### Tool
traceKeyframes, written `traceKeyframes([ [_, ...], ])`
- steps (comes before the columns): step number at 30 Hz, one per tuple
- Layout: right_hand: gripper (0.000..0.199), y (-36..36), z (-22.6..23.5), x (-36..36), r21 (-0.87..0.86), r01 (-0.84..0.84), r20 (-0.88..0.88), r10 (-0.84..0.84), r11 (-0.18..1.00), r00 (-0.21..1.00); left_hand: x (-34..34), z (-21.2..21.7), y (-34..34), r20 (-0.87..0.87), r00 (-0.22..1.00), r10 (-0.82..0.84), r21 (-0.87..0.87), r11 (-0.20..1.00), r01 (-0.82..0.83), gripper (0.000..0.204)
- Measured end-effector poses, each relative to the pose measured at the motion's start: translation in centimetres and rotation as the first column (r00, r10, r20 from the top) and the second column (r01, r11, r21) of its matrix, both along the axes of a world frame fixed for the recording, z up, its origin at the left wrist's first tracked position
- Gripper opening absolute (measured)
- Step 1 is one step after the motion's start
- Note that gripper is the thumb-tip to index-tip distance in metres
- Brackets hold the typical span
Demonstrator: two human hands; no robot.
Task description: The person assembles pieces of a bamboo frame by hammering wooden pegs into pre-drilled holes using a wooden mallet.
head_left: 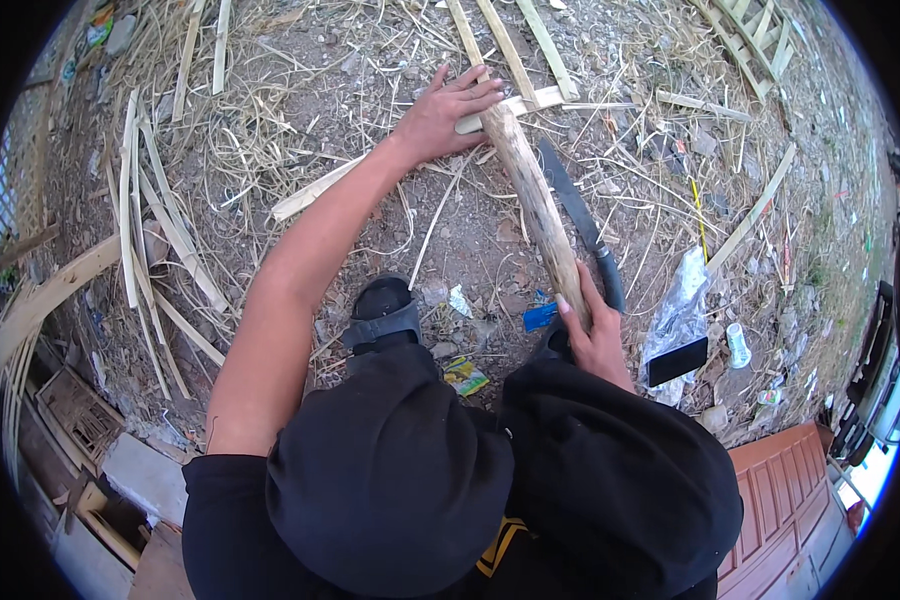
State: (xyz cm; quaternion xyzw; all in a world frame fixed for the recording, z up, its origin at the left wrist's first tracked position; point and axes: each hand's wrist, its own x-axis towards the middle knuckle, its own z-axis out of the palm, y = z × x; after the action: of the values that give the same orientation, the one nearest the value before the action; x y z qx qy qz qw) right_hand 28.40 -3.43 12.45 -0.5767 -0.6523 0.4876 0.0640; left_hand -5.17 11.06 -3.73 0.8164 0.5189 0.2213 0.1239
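My left hand (448, 117) lies with its fingers stretched out over the left end of a short bamboo crosspiece (545, 99) and a long slat beside it. Several long bamboo slats (506, 52) run away from this crosspiece toward the far edge. A rough wooden stick (532, 190) is gripped at its near end by my right hand (600, 340), which is closed around it. The stick's far end rests at the crosspiece, close to my left fingertips. Just right of the stick, a machete (568, 195) with a dark blade and handle lies on the ground.
Loose bamboo strips (155, 220) and shavings cover the ground at left. A clear plastic bag (680, 305) with a black phone (678, 362) lies at right, beside a white cup (738, 345). A bamboo lattice (755, 40) is at far right. A carved wooden panel (780, 490) stands at lower right.
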Motion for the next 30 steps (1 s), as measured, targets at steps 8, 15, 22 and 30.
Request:
traceKeyframes([
  [8, 0.06, -1.2, 0.2, 1.2, 0.072, 0.089, -0.002, -0.089, 0.993, 0.996, -0.1, 0.9, 0.0, -0.017, 0.999, -0.027, -0.006, 1.0, 0.027, 0.055],
  [15, 0.06, 0.1, 1.2, 0.9, 0.03, 0.175, -0.059, -0.173, 0.984, 0.983, -1.6, 1.7, 3.9, 0.048, 0.997, -0.056, -0.107, 0.992, 0.061, 0.044],
  [22, 0.061, 1.0, 2.7, -0.4, 0.027, 0.13, -0.042, -0.128, 0.991, 0.991, 0.0, -0.9, 6.3, -0.254, 0.956, 0.15, 0.087, 0.987, -0.132, 0.062],
  [30, 0.064, 0.8, 2.9, -1.6, -0.081, 0.252, -0.077, -0.258, 0.964, 0.963, 0.7, -0.6, 6.0, -0.402, 0.888, 0.222, 0.085, 0.975, -0.206, 0.057],
])
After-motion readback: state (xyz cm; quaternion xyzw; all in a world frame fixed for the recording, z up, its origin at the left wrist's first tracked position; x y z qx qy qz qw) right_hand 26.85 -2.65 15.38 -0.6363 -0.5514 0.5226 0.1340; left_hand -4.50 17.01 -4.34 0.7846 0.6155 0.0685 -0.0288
